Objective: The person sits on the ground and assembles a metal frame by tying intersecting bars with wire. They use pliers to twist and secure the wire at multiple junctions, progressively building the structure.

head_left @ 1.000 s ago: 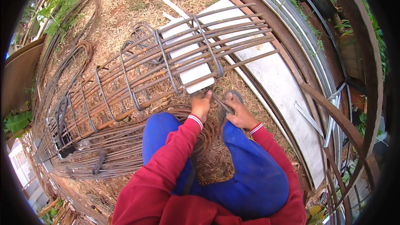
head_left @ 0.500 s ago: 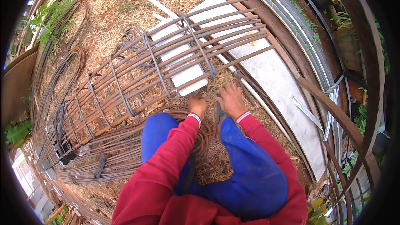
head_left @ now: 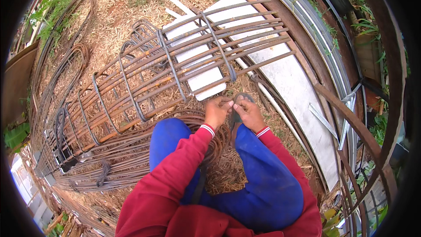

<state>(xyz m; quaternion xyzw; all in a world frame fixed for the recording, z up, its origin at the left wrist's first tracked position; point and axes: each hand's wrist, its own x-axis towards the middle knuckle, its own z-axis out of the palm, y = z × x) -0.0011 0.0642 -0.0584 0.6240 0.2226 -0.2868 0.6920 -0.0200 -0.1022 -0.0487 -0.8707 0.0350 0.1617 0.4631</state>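
Observation:
My left hand [head_left: 217,112] and my right hand [head_left: 248,113] meet fingertip to fingertip in front of my knees, both pinched on a small thin wire [head_left: 231,105] that is hard to make out. They sit just below the near end of a long rusty rebar cage [head_left: 175,72] lying on its side on straw-covered ground. Its last ring [head_left: 219,52] is a short way above my fingers. A coil of rusty wire [head_left: 193,120] lies under my left wrist. Red sleeves and blue trousers fill the lower part of the view.
A white board [head_left: 206,81] lies under the cage's near end, and a long pale panel [head_left: 298,101] runs to the right. Curved rusty steel bands [head_left: 346,109] arc along the right. Bundled rebar [head_left: 87,166] and more wire coils [head_left: 74,57] lie to the left.
Both hands have come away from the cage's end and drawn together, the right hand moving left to meet the left. The cage has not moved.

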